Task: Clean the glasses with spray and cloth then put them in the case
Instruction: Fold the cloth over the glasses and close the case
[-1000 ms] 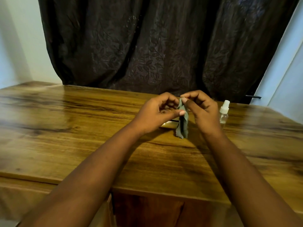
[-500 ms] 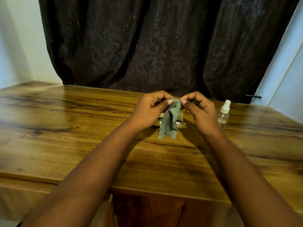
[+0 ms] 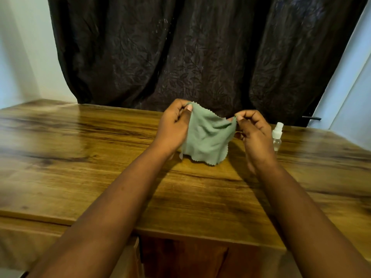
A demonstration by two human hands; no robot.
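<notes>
A green cleaning cloth [image 3: 207,140] with a zigzag edge hangs spread out above the wooden table [image 3: 80,157]. My left hand [image 3: 173,127] pinches its upper left corner and my right hand [image 3: 254,137] pinches its upper right corner. A small clear spray bottle [image 3: 277,136] with a white top stands on the table just right of my right hand. The cloth and my hands hide the glasses and the case.
A dark patterned curtain [image 3: 190,53] hangs behind the table's far edge. Pale walls stand at the left and right. The table's near edge runs below my forearms, with a dark opening underneath it.
The cloth was bunched between my fingertips. My hands have moved apart and pulled it open into a flat sheet, which now covers the item that lay on the table behind it.
</notes>
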